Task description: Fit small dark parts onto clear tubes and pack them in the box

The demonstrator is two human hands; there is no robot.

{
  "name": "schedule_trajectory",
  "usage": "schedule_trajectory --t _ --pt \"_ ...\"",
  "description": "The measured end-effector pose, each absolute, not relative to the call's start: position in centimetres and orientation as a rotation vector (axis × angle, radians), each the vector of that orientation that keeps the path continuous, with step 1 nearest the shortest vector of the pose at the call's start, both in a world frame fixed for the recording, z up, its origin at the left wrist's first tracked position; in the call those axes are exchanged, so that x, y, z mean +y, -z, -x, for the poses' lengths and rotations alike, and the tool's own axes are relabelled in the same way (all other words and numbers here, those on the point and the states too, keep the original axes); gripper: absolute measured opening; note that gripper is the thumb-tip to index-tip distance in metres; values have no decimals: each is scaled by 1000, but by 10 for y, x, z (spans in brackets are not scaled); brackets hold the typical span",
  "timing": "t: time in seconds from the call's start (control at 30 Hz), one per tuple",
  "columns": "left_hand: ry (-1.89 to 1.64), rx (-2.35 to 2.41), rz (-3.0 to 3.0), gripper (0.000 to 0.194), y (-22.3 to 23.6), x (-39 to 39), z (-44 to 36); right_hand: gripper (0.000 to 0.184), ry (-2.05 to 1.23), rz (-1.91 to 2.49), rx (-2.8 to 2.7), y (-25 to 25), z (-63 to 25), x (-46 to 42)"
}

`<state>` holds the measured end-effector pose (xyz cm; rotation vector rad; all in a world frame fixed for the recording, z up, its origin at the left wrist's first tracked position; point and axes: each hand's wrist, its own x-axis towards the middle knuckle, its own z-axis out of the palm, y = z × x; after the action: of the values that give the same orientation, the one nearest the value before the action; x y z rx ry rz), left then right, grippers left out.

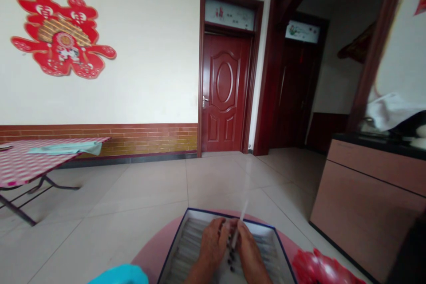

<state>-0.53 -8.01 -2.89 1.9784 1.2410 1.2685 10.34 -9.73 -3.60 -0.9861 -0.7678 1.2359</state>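
Both my hands are low in the picture, over a shallow open box with a dark blue rim [229, 216]. The box holds rows of thin pale sticks [189, 248], and a line of small dark beads [231, 259] runs down its middle. My left hand [213, 242] curls above the rows, its fingertips close to my right hand [249, 257]. A thin white stick [242, 221] rises at a slant from between the hands, its upper end blurred. It seems pinched by my right fingers, but I cannot tell whether my left hand grips it too.
The box rests on a round pink surface [156, 257], with a crumpled red object [321, 270] to its right and a bright blue object [120, 275] at lower left. A folding table with a checked cloth [23, 164] stands left, a brown cabinet [366, 199] right, a red door [224, 93] ahead.
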Motion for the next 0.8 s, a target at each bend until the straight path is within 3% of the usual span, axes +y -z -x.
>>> schedule_trajectory --t 0.13,0.27,0.47,0.57,0.7,0.8 --pt "-1165 1186 -2253 29 29 -89 3 43 -1062 1050 -814 25 -109 -104" --pt "-1077 1236 -2221 33 30 -91 -3 38 -1093 990 -821 22 -106 -105" --pt "-819 873 -1349 33 13 -98 -18 37 -1574 849 -667 13 -107 -101" --pt "-648 607 -834 27 7 -102 -17 26 -1623 748 -539 1 -108 -106" --pt "-586 528 -686 27 8 -101 -13 20 -1644 619 -488 -6 -107 -109" --pt "-697 658 -839 37 15 -102 -21 28 -1585 717 -490 3 -105 -108"
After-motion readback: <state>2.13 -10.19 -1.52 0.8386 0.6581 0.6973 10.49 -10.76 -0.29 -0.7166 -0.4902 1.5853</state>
